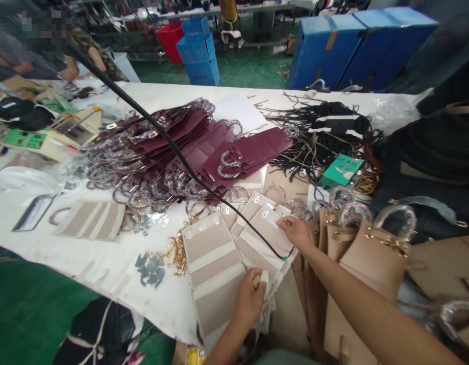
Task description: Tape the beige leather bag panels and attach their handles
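Observation:
Several beige bag panels (209,238) with pale strips across them lie fanned out in front of me. Over their lower part is my left hand (249,296), its fingers curled round a small pale piece (264,282), whose kind I cannot make out. At the upper right of the panels, my right hand (297,230) is closed in a pinch beside a panel with a small metal plate (267,214). What lies between its fingertips is too small to tell. A thin black cord (173,147) crosses the view and ends in a green tip (285,258) on the panels.
Burgundy bag pieces (204,147) with wrapped handles are heaped behind the panels. Gold hardware (177,256) and grey metal plates (150,269) lie left. Tan bags (375,253) crowd the right; dark cords (325,121) lie beyond. Another person's arm (95,58) shows far left.

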Demonstrator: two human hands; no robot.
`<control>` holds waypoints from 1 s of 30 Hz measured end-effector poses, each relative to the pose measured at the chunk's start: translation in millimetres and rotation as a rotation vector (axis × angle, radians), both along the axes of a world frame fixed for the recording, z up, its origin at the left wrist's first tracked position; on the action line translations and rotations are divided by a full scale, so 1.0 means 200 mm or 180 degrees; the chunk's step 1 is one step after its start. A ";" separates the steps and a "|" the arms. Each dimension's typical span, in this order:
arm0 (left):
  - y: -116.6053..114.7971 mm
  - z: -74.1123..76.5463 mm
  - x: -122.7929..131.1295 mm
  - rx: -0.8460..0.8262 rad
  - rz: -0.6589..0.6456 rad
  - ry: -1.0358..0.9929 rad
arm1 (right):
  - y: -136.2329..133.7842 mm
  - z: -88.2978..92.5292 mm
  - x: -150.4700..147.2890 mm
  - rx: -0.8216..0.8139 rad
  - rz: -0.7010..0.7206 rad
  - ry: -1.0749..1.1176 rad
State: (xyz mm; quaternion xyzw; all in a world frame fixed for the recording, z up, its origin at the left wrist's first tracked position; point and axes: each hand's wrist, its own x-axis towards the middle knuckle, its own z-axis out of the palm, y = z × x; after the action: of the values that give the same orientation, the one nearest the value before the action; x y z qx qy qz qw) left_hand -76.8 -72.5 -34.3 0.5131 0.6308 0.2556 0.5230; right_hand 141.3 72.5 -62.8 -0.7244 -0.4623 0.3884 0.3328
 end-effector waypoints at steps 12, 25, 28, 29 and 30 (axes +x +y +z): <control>-0.04 0.06 0.02 -0.0203 0.0284 -0.0096 | -0.01 0.00 0.06 0.0209 -0.0491 -0.0129; -0.12 0.25 0.07 0.0700 -0.0542 0.0487 | -0.73 0.52 -0.04 0.1361 0.2617 -0.1168; -0.13 0.29 0.07 0.1120 -0.0995 0.0965 | -0.73 0.55 -0.05 0.1243 0.2810 -0.1610; -0.13 0.30 0.07 0.1256 -0.1157 0.1127 | -0.73 0.55 -0.05 0.1211 0.2859 -0.1666; -0.13 0.31 0.08 0.1376 -0.1306 0.1291 | -0.73 0.54 -0.05 0.1174 0.2889 -0.1684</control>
State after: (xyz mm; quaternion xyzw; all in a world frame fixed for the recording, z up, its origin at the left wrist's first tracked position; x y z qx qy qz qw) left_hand -61.7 -99.3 28.7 0.7680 0.5370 0.1658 0.3070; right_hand 131.1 -72.9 45.7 -0.4552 -0.8560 0.2103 0.1261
